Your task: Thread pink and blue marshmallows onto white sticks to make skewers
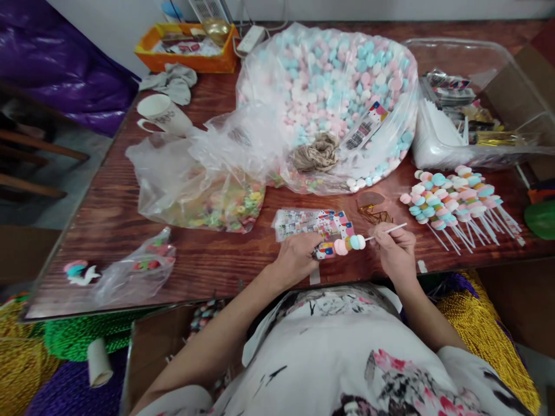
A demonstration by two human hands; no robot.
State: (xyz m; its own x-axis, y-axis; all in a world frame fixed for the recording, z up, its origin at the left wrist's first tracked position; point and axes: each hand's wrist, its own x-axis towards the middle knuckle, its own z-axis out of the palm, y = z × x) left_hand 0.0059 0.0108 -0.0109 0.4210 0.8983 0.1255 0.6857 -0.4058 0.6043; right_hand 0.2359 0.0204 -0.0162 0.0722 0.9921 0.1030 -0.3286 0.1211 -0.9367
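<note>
A candy skewer with pink, white and blue pieces on a white stick lies level in front of my body. My right hand pinches its bare stick. Closed on a printed wrapper at the candy end is my left hand; whether the candy is partly inside the wrapper I cannot tell. Beneath and behind my left hand, a stack of printed wrappers lies on the table. Gold twist ties are just behind my right hand. Several finished-looking candy skewers are piled at the right.
Behind are a large bag of candies, a bag of colourful gummies and a clear plastic bin. A mug and orange tray stand back left. A small bag lies near the table's left end.
</note>
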